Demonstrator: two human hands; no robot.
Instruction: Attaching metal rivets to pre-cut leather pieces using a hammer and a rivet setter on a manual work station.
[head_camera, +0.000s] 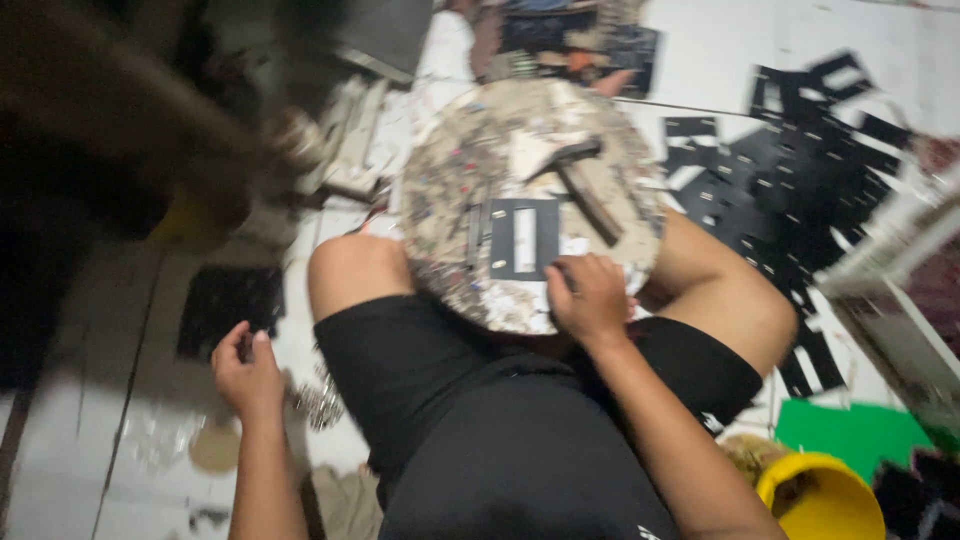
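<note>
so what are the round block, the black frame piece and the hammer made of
Round block: probably wood, its pale top scarred and flecked. Black frame piece: flat, matte, thin sheet, maybe card or leather; the blur hides which. Hammer: brown handle, likely wood, dark head, likely metal.

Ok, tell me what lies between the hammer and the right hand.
Head view: bare, paint-flecked block top separates the hammer from the right hand; the black plate sits just left.

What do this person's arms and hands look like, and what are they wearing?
Both arms are bare from the elbow down, with no sleeves in view. The left hand and right hand wear no gloves, and no rings, watch or bracelets can be made out, though the picture is blurred. The person wears black shorts and a black top.
</note>
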